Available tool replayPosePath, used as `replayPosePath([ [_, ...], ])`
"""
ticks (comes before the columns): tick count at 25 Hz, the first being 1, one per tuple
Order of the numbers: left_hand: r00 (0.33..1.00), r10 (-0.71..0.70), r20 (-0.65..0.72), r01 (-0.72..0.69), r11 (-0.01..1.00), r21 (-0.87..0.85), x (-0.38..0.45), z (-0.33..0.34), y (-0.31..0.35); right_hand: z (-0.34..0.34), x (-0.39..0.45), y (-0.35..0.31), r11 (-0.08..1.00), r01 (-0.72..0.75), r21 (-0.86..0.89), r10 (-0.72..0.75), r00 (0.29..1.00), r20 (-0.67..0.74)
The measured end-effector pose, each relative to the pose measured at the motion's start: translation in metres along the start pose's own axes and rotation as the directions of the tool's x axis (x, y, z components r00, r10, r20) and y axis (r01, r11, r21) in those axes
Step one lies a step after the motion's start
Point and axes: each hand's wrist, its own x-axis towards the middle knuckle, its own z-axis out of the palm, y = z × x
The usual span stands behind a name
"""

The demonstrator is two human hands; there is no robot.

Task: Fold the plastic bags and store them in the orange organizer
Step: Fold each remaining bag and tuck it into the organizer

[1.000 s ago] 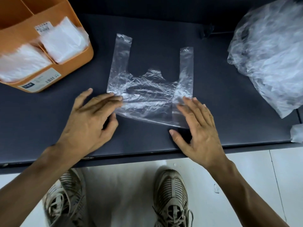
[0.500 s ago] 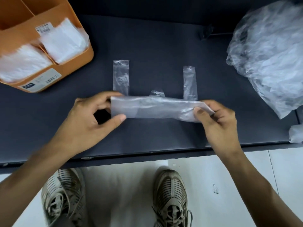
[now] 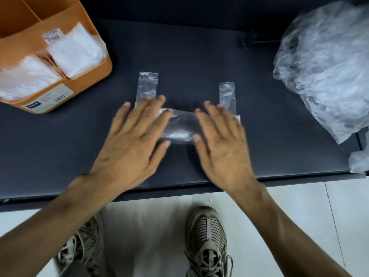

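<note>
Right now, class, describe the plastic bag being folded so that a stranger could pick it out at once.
Start at the dark table: orange organizer at its far left, a heap of loose bags at its right. Midway between them lies the bag being folded, pressed flat under the left hand and right hand. Unlike the rest, it is one flat clear strip with two handles pointing away.

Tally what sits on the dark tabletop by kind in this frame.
Orange organizer: 1
Stacks of folded bags in it: 2
Bag being folded: 1
Loose bag piles at right: 2
Total: 6
</note>
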Motion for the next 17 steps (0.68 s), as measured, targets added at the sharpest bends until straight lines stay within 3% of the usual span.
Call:
replayPosePath([
  [3, 0.986, 0.045, 0.163, -0.05, 0.998, 0.027, -0.002, 0.02, 0.001, 0.022, -0.008, -0.008, 0.998, 0.064, -0.011, -0.06, 0.977, 0.202],
  [7, 0.985, 0.03, 0.168, -0.033, 0.999, 0.018, -0.013, 0.026, -0.013, 0.016, -0.018, 0.029, 0.997, 0.005, -0.081, 0.014, 0.973, 0.23],
  [11, 1.0, -0.003, 0.001, 0.003, 0.997, -0.081, -0.018, 0.022, -0.015, 0.003, -0.024, 0.043, 0.999, -0.004, 0.031, -0.002, 0.985, 0.171],
  [14, 0.969, 0.008, -0.248, -0.006, 1.0, 0.01, -0.019, 0.019, -0.023, -0.002, -0.024, 0.045, 0.991, -0.006, 0.133, -0.004, 0.997, 0.077],
  [17, 0.94, 0.049, -0.339, -0.046, 0.999, 0.018, -0.02, 0.015, -0.027, -0.004, -0.029, 0.047, 0.983, 0.062, 0.174, -0.079, 0.993, 0.089],
])
